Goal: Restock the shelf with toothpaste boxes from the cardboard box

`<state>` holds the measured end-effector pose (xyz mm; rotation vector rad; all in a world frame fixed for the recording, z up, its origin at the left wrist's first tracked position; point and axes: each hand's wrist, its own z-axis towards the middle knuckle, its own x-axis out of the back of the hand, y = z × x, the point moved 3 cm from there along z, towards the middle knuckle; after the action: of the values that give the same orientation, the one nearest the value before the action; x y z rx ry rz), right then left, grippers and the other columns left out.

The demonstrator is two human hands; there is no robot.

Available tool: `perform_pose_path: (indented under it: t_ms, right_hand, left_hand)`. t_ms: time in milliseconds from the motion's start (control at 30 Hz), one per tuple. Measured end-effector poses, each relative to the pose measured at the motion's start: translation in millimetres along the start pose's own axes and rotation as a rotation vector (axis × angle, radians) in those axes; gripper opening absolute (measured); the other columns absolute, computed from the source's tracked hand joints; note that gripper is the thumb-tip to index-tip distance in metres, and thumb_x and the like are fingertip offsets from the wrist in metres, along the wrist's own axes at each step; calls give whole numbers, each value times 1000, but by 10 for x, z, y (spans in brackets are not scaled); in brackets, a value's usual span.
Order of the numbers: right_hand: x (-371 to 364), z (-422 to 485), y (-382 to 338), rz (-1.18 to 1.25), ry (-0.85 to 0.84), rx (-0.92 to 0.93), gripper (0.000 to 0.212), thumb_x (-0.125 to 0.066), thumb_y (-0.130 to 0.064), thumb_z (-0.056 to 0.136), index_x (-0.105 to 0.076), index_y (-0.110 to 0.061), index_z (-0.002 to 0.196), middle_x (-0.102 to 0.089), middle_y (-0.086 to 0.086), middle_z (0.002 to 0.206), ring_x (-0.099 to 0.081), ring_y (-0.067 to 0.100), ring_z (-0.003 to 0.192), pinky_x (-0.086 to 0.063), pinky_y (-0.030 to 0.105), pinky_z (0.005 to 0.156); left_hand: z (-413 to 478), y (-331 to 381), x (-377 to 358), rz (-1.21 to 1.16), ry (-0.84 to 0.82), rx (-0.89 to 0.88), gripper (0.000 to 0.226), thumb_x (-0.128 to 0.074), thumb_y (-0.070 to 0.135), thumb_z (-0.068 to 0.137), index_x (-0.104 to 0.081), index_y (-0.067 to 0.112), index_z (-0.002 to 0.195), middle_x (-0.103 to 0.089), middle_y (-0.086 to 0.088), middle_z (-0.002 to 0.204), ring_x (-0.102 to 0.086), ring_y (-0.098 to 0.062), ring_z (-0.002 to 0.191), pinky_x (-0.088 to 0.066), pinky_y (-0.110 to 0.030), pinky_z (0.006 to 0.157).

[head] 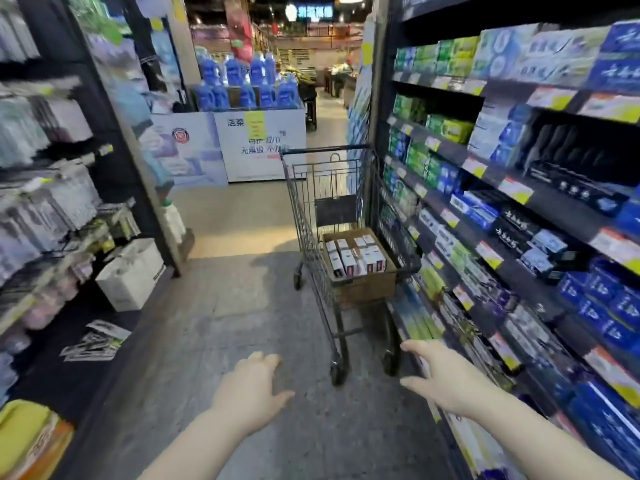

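An open brown cardboard box (pixel 363 289) sits in a metal shopping cart (pixel 311 216) ahead of me, close to the right shelving. Several white toothpaste boxes (pixel 356 258) stand upright inside it. The shelf (pixel 512 216) on the right holds rows of green, blue and black toothpaste packs. My left hand (pixel 252 393) is stretched out low over the floor, fingers relaxed, holding nothing. My right hand (pixel 440 375) reaches forward near the lower shelf edge, fingers spread, holding nothing. Both hands are well short of the cart.
Racks of hanging goods (pixel 45 202) line the left side, with a white carton (pixel 131 275) on the low ledge. A display of blue detergent bottles (pixel 246 84) blocks the aisle's far end. Grey floor (pixel 225 323) lies between me and the cart.
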<state>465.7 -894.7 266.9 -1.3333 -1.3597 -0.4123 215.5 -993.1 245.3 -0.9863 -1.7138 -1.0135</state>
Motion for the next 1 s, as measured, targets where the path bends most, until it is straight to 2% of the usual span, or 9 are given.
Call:
perform_pose_path:
  t_ms: [233, 433, 800, 1000]
  right_hand:
    - [290, 1442, -253, -32, -48, 29, 54, -58, -39, 85, -39, -30, 135, -42, -6, 141, -44, 16, 126, -40, 31, 102]
    - [362, 2594, -304, -65, -68, -19, 54, -57, -39, 84, -40, -28, 135, -44, -4, 141, -46, 16, 125, -40, 29, 101]
    - [717, 4369, -399, 71, 4, -258, 55, -59, -36, 85, -40, -25, 135, -42, -2, 142, -48, 17, 124, -42, 29, 100]
    - [865, 5202, -148, 81, 8, -328, 51, -59, -37, 83, -44, -27, 130, -49, 1, 135, -51, 22, 118, -45, 36, 98]
  left_hand:
    - [1134, -238, 378, -63, 44, 10, 59, -52, 49, 85, -37, 27, 137, -42, 1, 141, -41, -19, 129, -37, -28, 102]
    - [2290, -491, 381, -78, -59, 25, 58, -52, 48, 85, -39, 23, 136, -43, -2, 138, -43, -22, 127, -41, -32, 100]
    - [4774, -394, 1040, 63, -122, -273, 55, -53, 47, 85, -44, 18, 131, -48, -7, 129, -48, -26, 119, -45, -38, 96]
    - [5754, -64, 1011, 165, -188, -407, 56, -52, 50, 83, -45, 22, 131, -50, -6, 131, -45, -26, 123, -41, -41, 101]
